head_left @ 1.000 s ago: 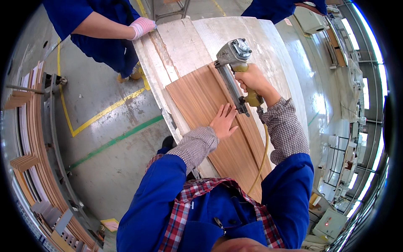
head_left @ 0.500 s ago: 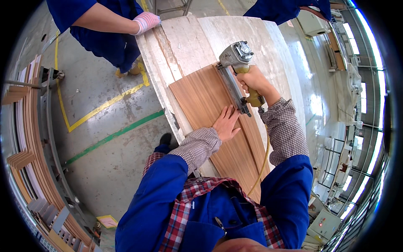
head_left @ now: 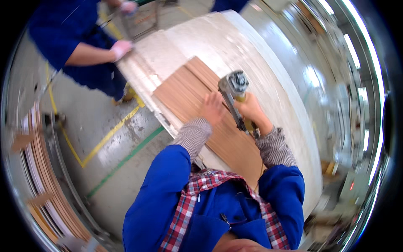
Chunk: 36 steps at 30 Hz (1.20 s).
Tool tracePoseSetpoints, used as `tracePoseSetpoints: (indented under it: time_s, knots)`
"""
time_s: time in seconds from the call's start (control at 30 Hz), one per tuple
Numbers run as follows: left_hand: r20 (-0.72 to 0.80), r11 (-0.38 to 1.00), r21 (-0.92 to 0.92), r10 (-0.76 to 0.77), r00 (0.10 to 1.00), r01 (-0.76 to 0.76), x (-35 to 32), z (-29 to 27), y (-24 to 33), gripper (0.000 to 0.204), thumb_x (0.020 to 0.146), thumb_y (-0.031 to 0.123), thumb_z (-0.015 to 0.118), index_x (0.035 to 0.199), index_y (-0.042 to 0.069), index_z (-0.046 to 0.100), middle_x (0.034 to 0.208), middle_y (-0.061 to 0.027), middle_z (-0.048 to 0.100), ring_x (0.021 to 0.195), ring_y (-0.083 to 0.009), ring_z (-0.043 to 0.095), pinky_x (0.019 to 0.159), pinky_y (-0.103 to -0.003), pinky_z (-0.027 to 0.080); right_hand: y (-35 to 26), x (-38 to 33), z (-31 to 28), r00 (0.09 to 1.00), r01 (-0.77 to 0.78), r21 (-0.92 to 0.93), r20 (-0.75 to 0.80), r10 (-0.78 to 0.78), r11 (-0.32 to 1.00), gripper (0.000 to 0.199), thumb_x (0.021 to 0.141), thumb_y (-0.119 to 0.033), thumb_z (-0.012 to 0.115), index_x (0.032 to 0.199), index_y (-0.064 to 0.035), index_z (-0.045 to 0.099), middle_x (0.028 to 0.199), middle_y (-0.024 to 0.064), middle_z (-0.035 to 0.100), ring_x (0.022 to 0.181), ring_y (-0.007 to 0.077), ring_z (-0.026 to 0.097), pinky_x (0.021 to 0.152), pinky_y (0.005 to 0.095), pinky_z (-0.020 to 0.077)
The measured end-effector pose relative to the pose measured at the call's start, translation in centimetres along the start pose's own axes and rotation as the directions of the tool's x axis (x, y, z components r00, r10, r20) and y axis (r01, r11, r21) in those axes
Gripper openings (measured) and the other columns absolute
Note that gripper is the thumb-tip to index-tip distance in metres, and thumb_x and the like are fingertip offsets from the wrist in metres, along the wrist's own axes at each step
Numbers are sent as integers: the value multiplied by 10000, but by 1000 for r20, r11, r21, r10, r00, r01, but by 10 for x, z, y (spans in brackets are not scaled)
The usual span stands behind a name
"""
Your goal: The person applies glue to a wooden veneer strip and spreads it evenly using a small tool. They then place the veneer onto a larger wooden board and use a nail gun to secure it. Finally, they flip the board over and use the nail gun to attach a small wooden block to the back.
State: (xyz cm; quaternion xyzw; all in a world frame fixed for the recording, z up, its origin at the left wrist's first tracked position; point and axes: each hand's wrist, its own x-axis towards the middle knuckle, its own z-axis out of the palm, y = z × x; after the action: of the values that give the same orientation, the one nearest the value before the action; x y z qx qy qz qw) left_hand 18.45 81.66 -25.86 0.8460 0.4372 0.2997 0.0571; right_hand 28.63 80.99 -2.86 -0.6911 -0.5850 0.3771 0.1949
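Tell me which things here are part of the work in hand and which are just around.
In use: nail gun in right hand; left hand flat on wooden panel; pale worktable.

Just around: co-worker's gloved hand; stacked wooden strips; floor lines.

On the pale desk (head_left: 268, 54) lies a brown wooden panel (head_left: 189, 90). The left hand (head_left: 212, 110) presses flat on the panel; just beside it, the right hand (head_left: 251, 110) grips a nail gun (head_left: 233, 90).

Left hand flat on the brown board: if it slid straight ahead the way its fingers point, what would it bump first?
Probably nothing soon. The left hand points up along the brown wooden panel; beyond that lies the pale worktable. Blur leaves depth unclear.
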Motion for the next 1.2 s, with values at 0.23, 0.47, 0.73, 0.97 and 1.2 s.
tracePoseSetpoints:
  time_s: [0.23,0.47,0.73,0.97,1.2]
  knots:
    - [208,896,-15,436,876,-443,23,-13,13,586,884,459,439,1277,26,448,1401,-168,336,1331,-280,263,1092,-489,158,131,-357,23,706,-492,172,-494,506,854,215,705,-107,606,888,6,608,773,188,639,724,295,633,649,376,477]
    - [612,818,-278,555,563,-504,70,59,180,855,805,632,467,1391,42,269,1384,-168,364,1300,-285,318,1103,-414,183,160,-559,175,-312,-307,885,-441,841,350,137,709,-75,610,695,18,510,525,80,520,379,165,493,350,313,383]
    - [926,937,-204,278,254,-284,84,133,317,762,490,583,811,957,7,633,943,-159,644,926,-240,604,798,-346,481,226,-635,264,-412,-193,974,-191,891,120,159,685,-68,615,741,58,535,525,102,540,402,184,535,373,319,424]
    - [893,913,-301,371,255,-275,111,125,260,741,501,539,820,895,-64,646,870,-203,665,822,-274,648,719,-374,498,230,-663,261,-383,-236,963,-218,898,133,228,657,-135,628,777,57,600,624,172,611,452,241,600,449,358,473]
    - [811,895,-81,315,492,-439,93,76,304,689,572,605,740,671,-68,633,591,-201,607,592,-277,626,569,-392,481,235,-705,188,-384,-302,951,-50,922,-74,318,647,-182,635,859,52,598,716,240,623,693,381,626,628,417,504]
